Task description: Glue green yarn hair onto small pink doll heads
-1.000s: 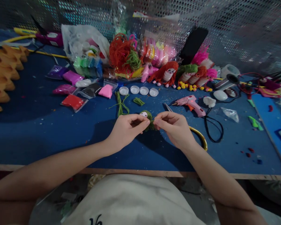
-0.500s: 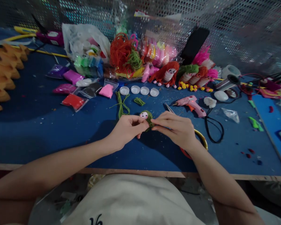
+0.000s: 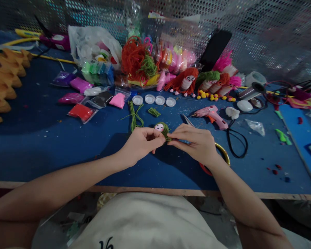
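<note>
Two bare hands work closely at a small doll point(image 3: 159, 127) with green yarn hair point(image 3: 166, 128).
The left hand point(image 3: 142, 143) pinches the doll, thumb and fingers together, over the blue table point(image 3: 67, 152); the right hand point(image 3: 195, 140) has fingers slightly parted at the hair, whether gripping I cannot tell. Dark lettering point(image 3: 106, 243) on the shirt point(image 3: 145, 221), below the straight wooden edge point(image 3: 150, 190), is cut off.

you work in a craft workshop, its blue tabletop point(image 3: 67, 148) crowded with a pink glue gun point(image 3: 214, 114), orange yarn point(image 3: 132, 57) and yarn-haired dolls point(image 3: 188, 82).
</note>
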`<state>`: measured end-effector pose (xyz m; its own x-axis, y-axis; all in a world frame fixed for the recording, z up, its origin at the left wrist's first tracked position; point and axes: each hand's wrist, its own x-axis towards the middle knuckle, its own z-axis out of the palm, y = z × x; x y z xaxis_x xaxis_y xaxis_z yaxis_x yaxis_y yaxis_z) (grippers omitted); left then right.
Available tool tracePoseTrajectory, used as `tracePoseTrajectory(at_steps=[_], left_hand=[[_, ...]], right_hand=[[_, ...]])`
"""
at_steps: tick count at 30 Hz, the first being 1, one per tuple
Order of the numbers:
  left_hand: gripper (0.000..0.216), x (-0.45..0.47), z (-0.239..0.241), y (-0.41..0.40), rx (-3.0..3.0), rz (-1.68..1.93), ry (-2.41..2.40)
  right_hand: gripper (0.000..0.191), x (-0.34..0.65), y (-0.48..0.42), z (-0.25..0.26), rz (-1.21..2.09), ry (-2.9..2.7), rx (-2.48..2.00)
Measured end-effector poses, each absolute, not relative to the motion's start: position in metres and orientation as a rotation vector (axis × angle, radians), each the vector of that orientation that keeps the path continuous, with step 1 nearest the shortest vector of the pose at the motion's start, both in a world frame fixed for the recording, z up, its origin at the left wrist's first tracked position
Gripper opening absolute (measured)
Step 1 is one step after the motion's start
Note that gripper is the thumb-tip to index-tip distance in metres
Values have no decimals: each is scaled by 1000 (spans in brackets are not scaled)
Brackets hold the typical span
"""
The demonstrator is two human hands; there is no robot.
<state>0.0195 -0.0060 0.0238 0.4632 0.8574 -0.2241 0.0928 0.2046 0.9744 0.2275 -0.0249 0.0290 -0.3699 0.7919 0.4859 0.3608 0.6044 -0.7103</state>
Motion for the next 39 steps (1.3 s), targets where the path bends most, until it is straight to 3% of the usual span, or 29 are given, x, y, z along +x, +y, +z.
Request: tracePoseTrajectory(at_steps=[28, 34, 36, 39], left_hand=[[22, 19, 28, -8, 1267, 677, 940], [21, 16, 31, -3, 1435, 650, 991], [24, 14, 30, 0, 1562, 737, 1041], [25, 9, 27, 8, 1725, 882, 1180]], right_hand=[[20, 230, -22, 22, 564, -1997, -871], [9, 231, -21, 25, 620, -1972, -1068], [15, 231, -18, 22, 581, -1929, -1223], [44, 227, -15, 14, 504, -1998, -1402]])
